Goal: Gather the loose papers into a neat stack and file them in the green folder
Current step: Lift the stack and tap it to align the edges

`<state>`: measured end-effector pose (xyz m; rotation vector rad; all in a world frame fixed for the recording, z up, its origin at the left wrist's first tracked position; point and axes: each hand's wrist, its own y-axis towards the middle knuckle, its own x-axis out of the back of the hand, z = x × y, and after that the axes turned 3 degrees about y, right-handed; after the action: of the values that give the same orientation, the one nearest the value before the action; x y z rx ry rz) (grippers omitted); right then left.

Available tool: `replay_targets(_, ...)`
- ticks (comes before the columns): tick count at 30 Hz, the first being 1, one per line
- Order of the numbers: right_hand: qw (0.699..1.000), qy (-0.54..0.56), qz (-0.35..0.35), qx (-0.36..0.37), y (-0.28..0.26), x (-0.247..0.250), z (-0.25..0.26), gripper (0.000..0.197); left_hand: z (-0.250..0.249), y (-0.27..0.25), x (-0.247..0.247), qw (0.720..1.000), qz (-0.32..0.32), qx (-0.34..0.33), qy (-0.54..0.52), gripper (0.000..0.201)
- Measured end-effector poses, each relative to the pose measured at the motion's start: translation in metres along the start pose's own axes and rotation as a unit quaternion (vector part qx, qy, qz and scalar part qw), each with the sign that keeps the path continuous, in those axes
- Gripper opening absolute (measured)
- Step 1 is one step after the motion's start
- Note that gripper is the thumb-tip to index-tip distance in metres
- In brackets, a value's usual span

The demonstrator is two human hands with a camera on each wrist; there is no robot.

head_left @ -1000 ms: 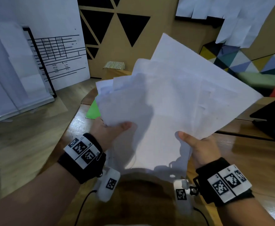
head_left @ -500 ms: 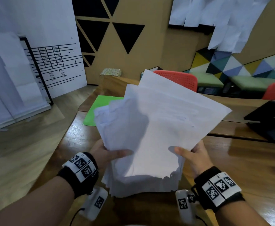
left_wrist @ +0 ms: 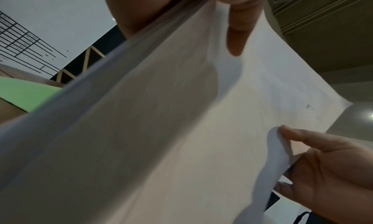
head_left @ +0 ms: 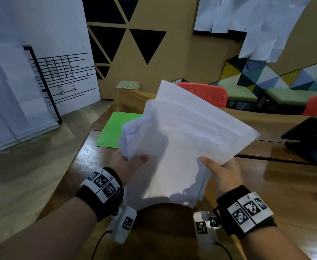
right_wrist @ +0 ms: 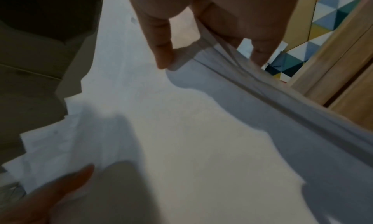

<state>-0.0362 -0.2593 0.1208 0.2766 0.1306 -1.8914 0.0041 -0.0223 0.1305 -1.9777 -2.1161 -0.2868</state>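
A long wooden worktop (head_left: 277, 186) runs from near to far under a person's forearms, with red chairs (head_left: 204, 92) along its far side and a dark device (head_left: 311, 136) at the far right. Above the near part of it, a sheaf of white papers (head_left: 182, 139) is held in the air, tilted up toward the far side; the sheets are gathered into one bundle, but their edges are staggered, with corners fanning out on the left and along the near edge, so the stack is not yet neat. The green folder (head_left: 114, 130) lies flat and shut on the worktop at the far left, just beyond the papers and partly hidden by them. The left hand (head_left: 127, 166) grips the papers' left edge, thumb on top and fingers (left_wrist: 238, 25) curled beneath, and the right hand (head_left: 221, 171) pinches the right edge the same way, thumb over and fingers (right_wrist: 161, 41) under. Judged from this, the gathering is done; squaring the edges, probably by tapping them on the worktop, then opening the folder and slipping the stack inside, all remains.
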Motion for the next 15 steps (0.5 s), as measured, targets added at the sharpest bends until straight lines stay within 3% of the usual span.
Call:
replay_targets(2, 1.000, -0.001, 0.004, -0.001, 0.001, 0.005, 0.002, 0.041, 0.003, 0.001, 0.003, 0.999, -0.001, 0.018, -0.028, 0.049)
replay_targets(4, 0.999, -0.012, 0.032, -0.017, 0.005, 0.011, 0.002, 0.036, 0.004, 0.002, 0.007, 0.996, 0.015, 0.025, -0.084, 0.038)
replay_targets(7, 0.996, -0.031, 0.073, -0.052, 0.006, 0.005, 0.002, 0.020, 0.002, 0.006, 0.004, 0.997, 0.041, 0.014, -0.057, 0.038)
replay_targets(10, 0.995, 0.016, 0.077, -0.062, 0.011, 0.001, -0.002, 0.063, -0.007, 0.008, 0.003, 0.998, 0.034, -0.031, -0.047, 0.037)
replay_targets(13, 0.993, 0.052, 0.102, -0.041, 0.015, 0.012, 0.008, 0.051, -0.009, 0.010, 0.017, 0.994, 0.041, -0.058, -0.081, 0.048)
replay_targets(15, 0.987, 0.050, 0.144, -0.042, 0.014, 0.015, 0.015, 0.054, -0.004, 0.012, 0.023, 0.994, 0.063, -0.075, -0.046, 0.061)
